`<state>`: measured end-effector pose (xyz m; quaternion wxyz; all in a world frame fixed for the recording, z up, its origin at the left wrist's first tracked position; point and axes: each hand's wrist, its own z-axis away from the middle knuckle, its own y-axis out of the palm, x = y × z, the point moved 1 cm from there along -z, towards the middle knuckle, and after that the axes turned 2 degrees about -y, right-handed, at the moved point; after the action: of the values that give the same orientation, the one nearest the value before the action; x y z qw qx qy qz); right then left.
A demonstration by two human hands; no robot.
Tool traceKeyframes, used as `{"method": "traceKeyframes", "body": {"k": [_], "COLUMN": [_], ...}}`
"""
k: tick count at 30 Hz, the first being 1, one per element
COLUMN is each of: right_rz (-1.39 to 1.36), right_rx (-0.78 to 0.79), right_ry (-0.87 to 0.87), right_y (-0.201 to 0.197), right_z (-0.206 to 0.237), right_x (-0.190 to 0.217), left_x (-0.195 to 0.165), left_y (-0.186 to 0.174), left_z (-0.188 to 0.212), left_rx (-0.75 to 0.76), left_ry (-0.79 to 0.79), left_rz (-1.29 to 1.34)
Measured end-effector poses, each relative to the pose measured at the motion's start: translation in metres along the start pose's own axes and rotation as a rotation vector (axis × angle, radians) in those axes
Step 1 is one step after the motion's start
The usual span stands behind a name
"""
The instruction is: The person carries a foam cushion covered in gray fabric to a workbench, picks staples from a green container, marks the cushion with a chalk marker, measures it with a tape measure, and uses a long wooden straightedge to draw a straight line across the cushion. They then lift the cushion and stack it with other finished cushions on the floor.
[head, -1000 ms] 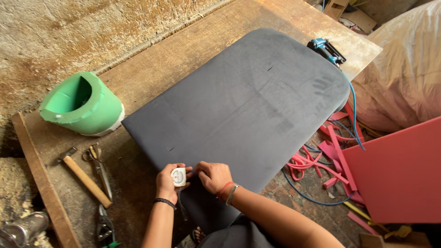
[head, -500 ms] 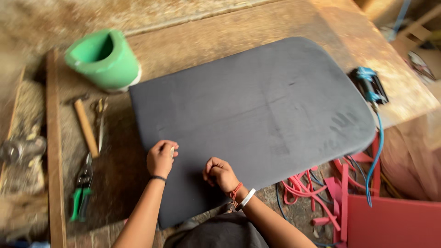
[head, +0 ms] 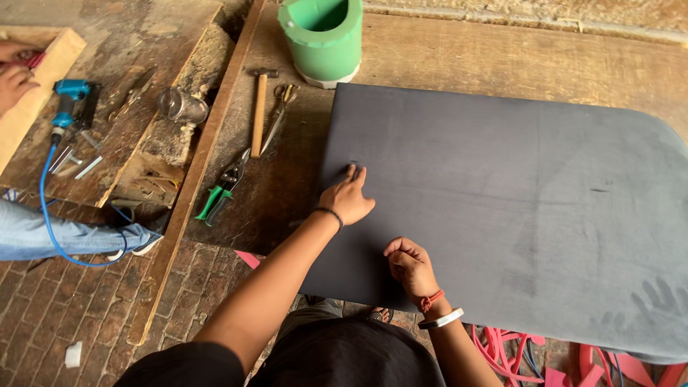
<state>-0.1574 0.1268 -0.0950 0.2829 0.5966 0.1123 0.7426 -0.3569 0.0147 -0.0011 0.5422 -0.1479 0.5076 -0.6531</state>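
Observation:
A large dark grey foam sheet (head: 516, 193) with rounded corners lies on a wooden work table (head: 459, 57). My left hand (head: 347, 197) rests flat on the sheet near its left edge, fingers stretched forward and holding nothing. My right hand (head: 407, 264) sits on the sheet's near edge, curled into a fist; nothing shows inside it. A dark band is on my left wrist, and a red thread and a white bangle are on my right.
Left of the sheet lie a wooden-handled hammer (head: 258, 107), scissors (head: 279, 115) and green-handled snips (head: 221, 192). A green cylinder (head: 326, 36) stands at the back. Farther left are a metal can (head: 183, 106), a blue power tool (head: 72, 97), another person's hand (head: 11, 82) and jeans leg (head: 43, 233). Pink scraps (head: 516, 351) litter the floor.
The view has swung left and closer. My left hand has moved forward and flattened on the sheet. My right hand stays curled at the near edge. The small white object is no longer visible.

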Motion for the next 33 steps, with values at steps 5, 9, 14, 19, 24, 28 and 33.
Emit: {"method": "traceKeyframes", "body": {"k": [5,9,14,19,24,28,33], "right_rz": [0.028,0.026,0.057,0.114,0.388,0.701,1.230], "right_rx": [-0.040,-0.063,-0.103,-0.212,-0.301,-0.212,-0.312], "right_ry": [0.004,0.007,0.036,0.062,0.121,-0.173,-0.158], "right_y": [0.006,0.011,0.016,0.028,0.063,0.111,0.163], "right_z": [-0.001,-0.001,-0.001,-0.005,-0.036,-0.080,-0.114], "right_x": [0.007,0.010,0.016,0.016,0.007,0.005,0.000], "left_x": [-0.003,0.005,0.043,0.129,0.210,0.239,0.266], "left_y": [-0.022,-0.032,-0.031,0.004,0.023,0.030,0.017], "left_z": [-0.026,-0.018,0.000,-0.004,-0.044,-0.059,-0.063], "left_rx": [0.106,0.139,0.243,-0.128,-0.492,-0.515,-0.649], "left_ry": [-0.049,0.067,0.102,-0.181,-0.266,-0.137,0.022], "left_rz": [-0.064,-0.151,0.150,0.951,0.629,0.340,0.376]}}
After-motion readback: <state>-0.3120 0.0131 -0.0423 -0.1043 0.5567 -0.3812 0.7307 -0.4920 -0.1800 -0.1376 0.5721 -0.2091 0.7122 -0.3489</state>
